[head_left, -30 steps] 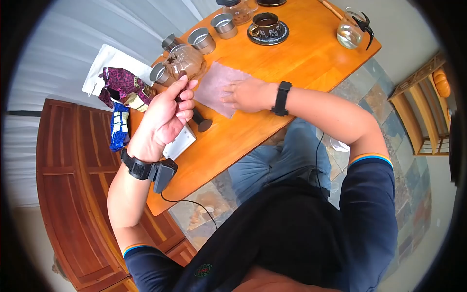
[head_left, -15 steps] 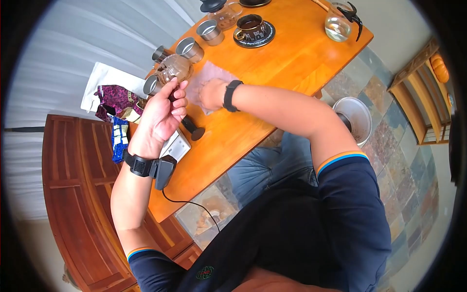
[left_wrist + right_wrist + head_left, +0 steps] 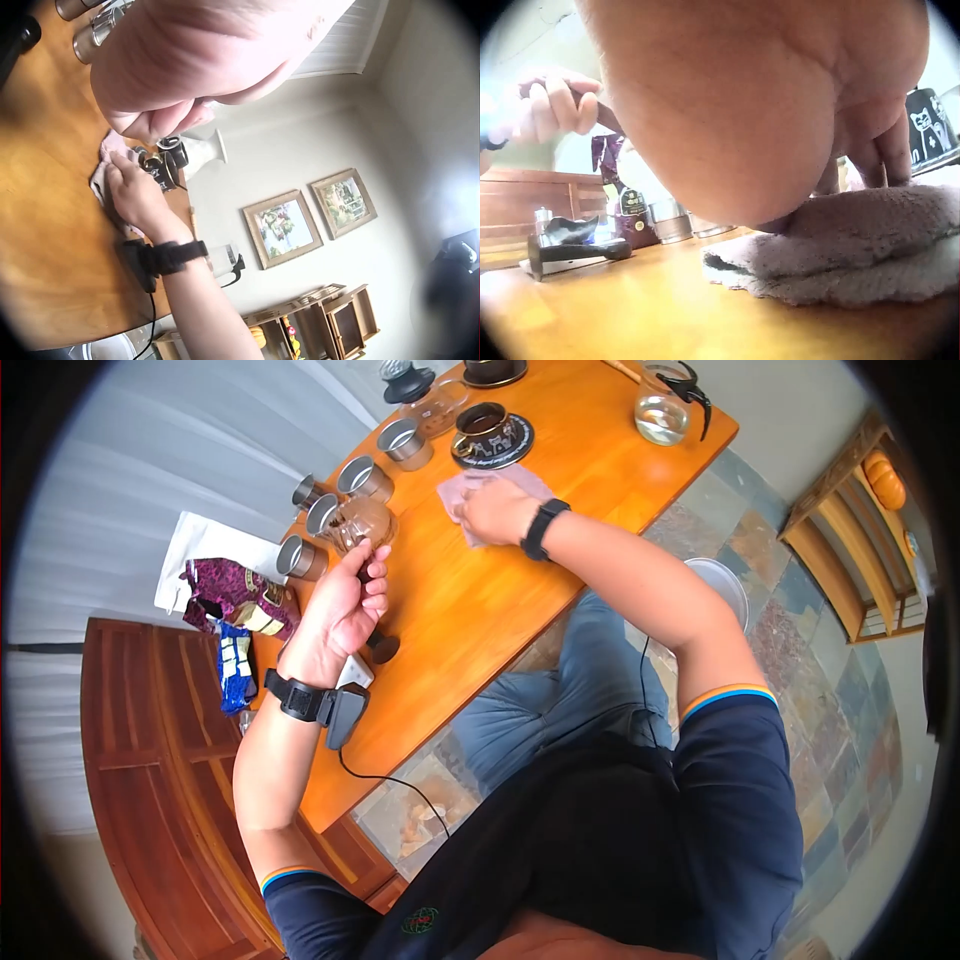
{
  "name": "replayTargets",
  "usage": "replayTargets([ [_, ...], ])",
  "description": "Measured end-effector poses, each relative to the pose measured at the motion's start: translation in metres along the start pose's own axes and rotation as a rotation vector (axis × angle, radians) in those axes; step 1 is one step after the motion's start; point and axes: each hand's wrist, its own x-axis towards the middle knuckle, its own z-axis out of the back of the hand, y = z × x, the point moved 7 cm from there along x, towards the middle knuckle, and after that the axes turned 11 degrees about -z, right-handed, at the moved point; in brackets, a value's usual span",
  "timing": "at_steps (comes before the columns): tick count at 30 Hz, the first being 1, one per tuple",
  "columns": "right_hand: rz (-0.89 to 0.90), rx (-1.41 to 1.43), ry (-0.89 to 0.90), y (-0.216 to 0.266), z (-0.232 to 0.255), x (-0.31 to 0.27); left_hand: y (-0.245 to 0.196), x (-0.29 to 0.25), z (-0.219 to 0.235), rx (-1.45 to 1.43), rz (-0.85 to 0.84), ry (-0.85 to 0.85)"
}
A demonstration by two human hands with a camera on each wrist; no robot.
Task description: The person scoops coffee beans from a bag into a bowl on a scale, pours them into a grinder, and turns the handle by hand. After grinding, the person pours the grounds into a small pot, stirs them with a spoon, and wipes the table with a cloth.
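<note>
My left hand grips the brown handle of a round clear glass pot. In the head view the pot overlaps metal cups at the table's left. My right hand presses a pale pink cloth to the wooden table, near a dark cup on a black saucer. The right wrist view shows the cloth folded in layers, with fingers reaching down onto it. In the left wrist view the left palm hides the pot.
Several metal cups line the table's left side, with a lidded glass server at the back. A glass jug stands at the far right. A purple bag and a dark flat-ended tool lie nearer my left hand.
My right hand first moves left with the cloth, then right and back toward the cup and saucer; the cloth is more bunched. My left hand keeps hold of the pot.
</note>
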Motion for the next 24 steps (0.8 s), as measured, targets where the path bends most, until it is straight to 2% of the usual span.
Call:
replayTargets([
  [1, 0.066, -0.035, -0.048, -0.001, 0.006, -0.017, 0.005, 0.007, 0.000, -0.001, 0.000, 0.014],
  [3, 0.025, -0.002, 0.008, -0.016, 0.011, -0.049, 0.017, 0.021, 0.001, -0.018, 0.037, 0.018],
  [5, 0.032, 0.095, -0.101, -0.029, 0.031, -0.084, 0.024, 0.033, -0.003, -0.003, 0.041, 0.008],
  [6, -0.056, 0.128, 0.009, -0.038, 0.038, -0.096, 0.027, 0.039, -0.003, 0.014, 0.042, -0.009],
  [12, -0.264, 0.167, -0.036, -0.091, 0.038, -0.147, 0.043, 0.074, -0.008, 0.038, -0.008, -0.003],
  [13, -0.322, 0.159, -0.056, -0.097, 0.040, -0.152, 0.045, 0.076, -0.008, 0.049, -0.030, -0.015],
  [16, -0.342, 0.171, -0.033, -0.102, 0.044, -0.154, 0.057, 0.076, -0.012, 0.068, -0.041, -0.035],
  [24, -0.315, 0.146, -0.022, -0.104, 0.043, -0.151, 0.078, 0.064, -0.013, 0.130, -0.029, -0.026],
])
